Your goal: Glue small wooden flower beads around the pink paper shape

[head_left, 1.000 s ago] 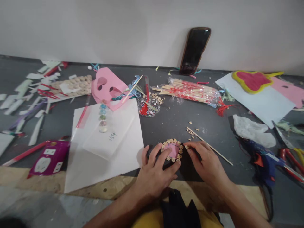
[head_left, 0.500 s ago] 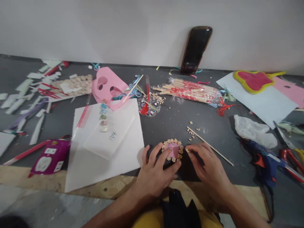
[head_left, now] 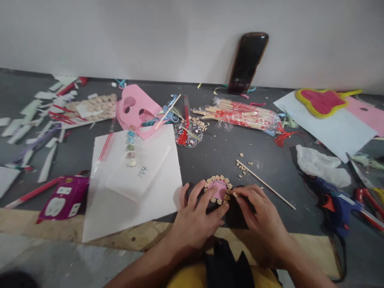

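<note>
in the head view, a pink piece ringed with small pale bits lies on the dark table, near its front edge. the left hand is spread over the left and near side of the pink piece, fingertips resting on it, not closed into a fist. the right hand, just right of the pink piece, pinches a tiny pale bit between thumb and finger; whether that bit touches the ring i cannot tell. beyond and right of the pink piece are loose bits and a thin stick lying at a slant. well to its right lies a blue glue gun. left of the pink piece is a white sheet, with a purple packet farther left. beyond it lie wrapped sticks with red parts, and a phone leans against the wall.
</note>
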Action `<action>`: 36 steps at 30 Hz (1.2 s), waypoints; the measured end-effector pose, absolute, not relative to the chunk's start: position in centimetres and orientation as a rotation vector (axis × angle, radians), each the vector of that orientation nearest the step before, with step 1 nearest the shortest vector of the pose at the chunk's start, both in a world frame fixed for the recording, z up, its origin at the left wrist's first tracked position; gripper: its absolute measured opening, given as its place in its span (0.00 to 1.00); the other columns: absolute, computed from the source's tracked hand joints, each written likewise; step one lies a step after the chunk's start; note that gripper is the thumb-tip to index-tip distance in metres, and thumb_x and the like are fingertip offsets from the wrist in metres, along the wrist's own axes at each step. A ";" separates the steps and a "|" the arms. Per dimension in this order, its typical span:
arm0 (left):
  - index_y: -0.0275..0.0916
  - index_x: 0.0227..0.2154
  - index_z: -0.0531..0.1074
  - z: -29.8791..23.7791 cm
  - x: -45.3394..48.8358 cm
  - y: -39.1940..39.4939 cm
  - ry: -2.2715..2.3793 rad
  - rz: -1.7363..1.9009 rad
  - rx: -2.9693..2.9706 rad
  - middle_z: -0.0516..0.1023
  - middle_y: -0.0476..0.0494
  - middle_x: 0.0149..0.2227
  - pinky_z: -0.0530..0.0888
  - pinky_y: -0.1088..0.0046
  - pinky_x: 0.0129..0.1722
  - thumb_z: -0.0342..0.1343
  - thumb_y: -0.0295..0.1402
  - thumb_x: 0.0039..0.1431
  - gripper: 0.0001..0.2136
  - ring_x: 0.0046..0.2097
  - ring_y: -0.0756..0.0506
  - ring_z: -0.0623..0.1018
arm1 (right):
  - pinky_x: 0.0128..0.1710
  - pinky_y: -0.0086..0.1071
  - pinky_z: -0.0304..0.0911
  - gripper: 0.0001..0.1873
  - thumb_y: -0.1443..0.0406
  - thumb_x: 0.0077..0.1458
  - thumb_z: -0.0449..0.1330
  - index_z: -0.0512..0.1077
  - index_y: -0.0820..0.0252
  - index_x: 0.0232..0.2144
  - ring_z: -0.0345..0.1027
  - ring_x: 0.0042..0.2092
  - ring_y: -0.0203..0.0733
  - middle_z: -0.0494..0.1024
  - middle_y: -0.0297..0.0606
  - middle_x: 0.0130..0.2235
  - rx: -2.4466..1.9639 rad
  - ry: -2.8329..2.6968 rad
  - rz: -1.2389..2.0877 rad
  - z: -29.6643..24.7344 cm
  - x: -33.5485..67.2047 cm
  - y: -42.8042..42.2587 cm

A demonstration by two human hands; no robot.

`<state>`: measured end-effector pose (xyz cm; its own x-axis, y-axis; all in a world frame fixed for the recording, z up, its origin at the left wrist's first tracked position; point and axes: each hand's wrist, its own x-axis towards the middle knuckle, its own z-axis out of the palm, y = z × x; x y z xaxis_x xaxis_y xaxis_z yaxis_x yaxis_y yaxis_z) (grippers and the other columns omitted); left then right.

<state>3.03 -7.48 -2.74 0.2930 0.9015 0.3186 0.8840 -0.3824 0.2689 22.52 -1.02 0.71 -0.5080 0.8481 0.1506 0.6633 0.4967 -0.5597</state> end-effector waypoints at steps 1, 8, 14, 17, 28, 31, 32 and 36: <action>0.60 0.49 0.70 -2.7 3.0 -7.5 1.719 0.656 2.498 0.66 0.47 0.57 0.47 0.46 0.61 0.61 0.47 0.51 0.20 0.61 0.34 0.57 | 0.38 0.36 0.68 0.08 0.68 0.61 0.51 0.68 0.54 0.41 0.70 0.38 0.41 0.77 0.37 0.36 -1.246 -2.336 0.613 0.7 22.5 -1.0; 0.60 0.49 0.70 -2.7 3.1 -7.3 1.724 0.640 2.489 0.66 0.48 0.57 0.47 0.46 0.61 0.61 0.47 0.52 0.20 0.61 0.34 0.58 | 0.39 0.36 0.68 0.08 0.68 0.61 0.51 0.68 0.54 0.41 0.70 0.39 0.41 0.77 0.37 0.36 -1.263 -2.333 0.597 0.8 22.5 -0.9; 0.60 0.49 0.70 -2.7 3.0 -7.4 1.735 0.665 2.497 0.67 0.48 0.56 0.48 0.46 0.61 0.61 0.47 0.51 0.20 0.61 0.34 0.58 | 0.38 0.35 0.68 0.08 0.68 0.61 0.52 0.69 0.55 0.40 0.70 0.38 0.41 0.77 0.37 0.35 -1.273 -2.331 0.610 0.6 22.6 -0.8; 0.60 0.49 0.70 -2.7 3.0 -7.4 1.738 0.651 2.498 0.67 0.48 0.56 0.48 0.46 0.61 0.61 0.48 0.52 0.20 0.61 0.34 0.58 | 0.38 0.35 0.68 0.07 0.68 0.61 0.52 0.69 0.55 0.40 0.71 0.38 0.41 0.77 0.37 0.35 -1.282 -2.328 0.610 0.6 22.5 -0.9; 0.61 0.48 0.71 -2.8 3.1 -7.4 1.740 0.651 2.499 0.67 0.48 0.56 0.48 0.46 0.61 0.61 0.48 0.51 0.20 0.61 0.34 0.58 | 0.37 0.36 0.67 0.08 0.68 0.61 0.51 0.68 0.55 0.41 0.70 0.38 0.42 0.76 0.37 0.35 -1.285 -2.340 0.606 0.5 22.6 -0.8; 0.61 0.48 0.71 -2.9 3.1 -7.4 1.735 0.662 2.485 0.67 0.48 0.56 0.48 0.46 0.61 0.61 0.48 0.51 0.20 0.61 0.35 0.58 | 0.37 0.36 0.67 0.07 0.68 0.61 0.52 0.67 0.55 0.40 0.70 0.38 0.41 0.76 0.37 0.35 -1.290 -2.328 0.578 0.5 22.7 -0.7; 0.60 0.48 0.71 -2.9 3.1 -7.4 1.733 0.669 2.485 0.67 0.48 0.56 0.48 0.47 0.61 0.61 0.48 0.51 0.20 0.61 0.35 0.58 | 0.37 0.36 0.67 0.07 0.68 0.61 0.52 0.67 0.55 0.40 0.70 0.38 0.41 0.76 0.36 0.35 -1.282 -2.324 0.557 0.5 22.7 -0.5; 0.61 0.48 0.71 -2.9 3.1 -7.5 1.733 0.666 2.495 0.67 0.48 0.57 0.48 0.47 0.61 0.62 0.48 0.50 0.20 0.61 0.35 0.58 | 0.39 0.36 0.67 0.08 0.69 0.61 0.52 0.67 0.55 0.42 0.70 0.39 0.41 0.77 0.37 0.36 -1.244 -2.321 0.509 0.5 22.7 0.1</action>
